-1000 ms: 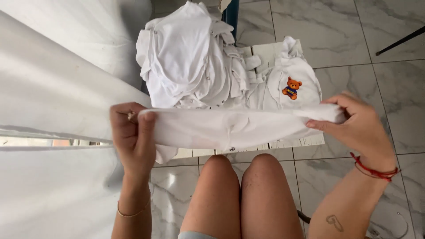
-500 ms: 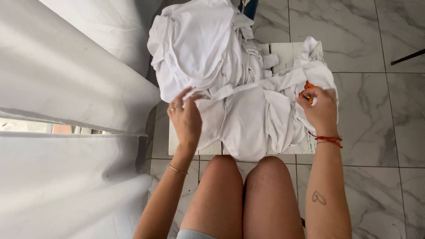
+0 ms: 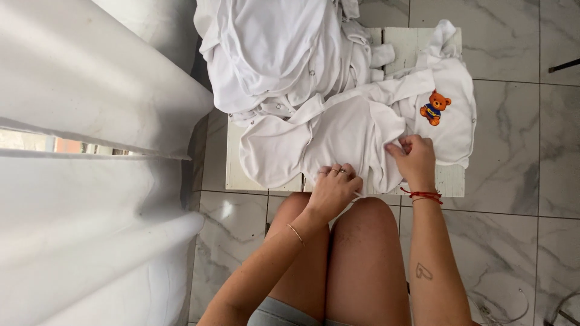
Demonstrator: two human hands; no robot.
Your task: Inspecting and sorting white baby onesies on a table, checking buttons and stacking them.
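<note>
above bare knees, the left hand (image 3: 334, 187) and right hand (image 3: 414, 158) pinch the near hem of a white baby garment (image 3: 326, 136) spread half-folded on the small white table (image 3: 450, 179), a heap of unfolded whites (image 3: 272, 51) waiting behind

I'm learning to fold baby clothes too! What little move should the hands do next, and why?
Probably smooth the white garment flat. Both the left hand and right hand pinch its near edge on the small white table, and the cloth there looks bunched and wrinkled.
</note>
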